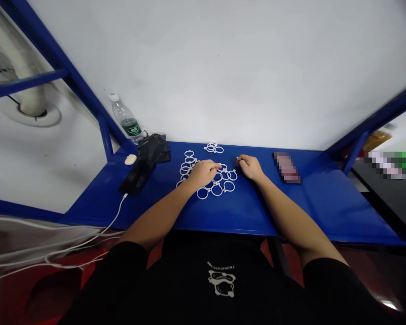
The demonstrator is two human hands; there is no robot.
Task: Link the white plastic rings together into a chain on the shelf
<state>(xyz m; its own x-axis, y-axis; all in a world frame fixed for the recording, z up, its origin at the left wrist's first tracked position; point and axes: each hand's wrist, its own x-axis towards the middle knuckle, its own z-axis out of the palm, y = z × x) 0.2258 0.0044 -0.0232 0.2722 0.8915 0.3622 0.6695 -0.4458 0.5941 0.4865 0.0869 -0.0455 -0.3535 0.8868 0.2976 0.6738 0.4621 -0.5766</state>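
Note:
Many thin white rings point(202, 193), each with a small knob or clasp, lie in a loose cluster on the blue tabletop point(223, 214). My left hand point(203, 173) is over the middle of this cluster, its fingers closed and pointing right; what they hold, if anything, is hidden. To the right of the rings, my right hand point(250, 167) is closed with its knuckles up. A tiny white bit shows at its fingertips, too small to name. Behind both hands, near the wall, sits a smaller group of white rings point(219, 150).
At left are a plastic bottle point(128, 121), a crumpled black bag point(154, 148), a cream oval object point(130, 159) and a black device point(136, 177) with a white cable point(117, 214). A phone point(287, 168) lies at right. Blue frame bars point(84, 97) flank the table.

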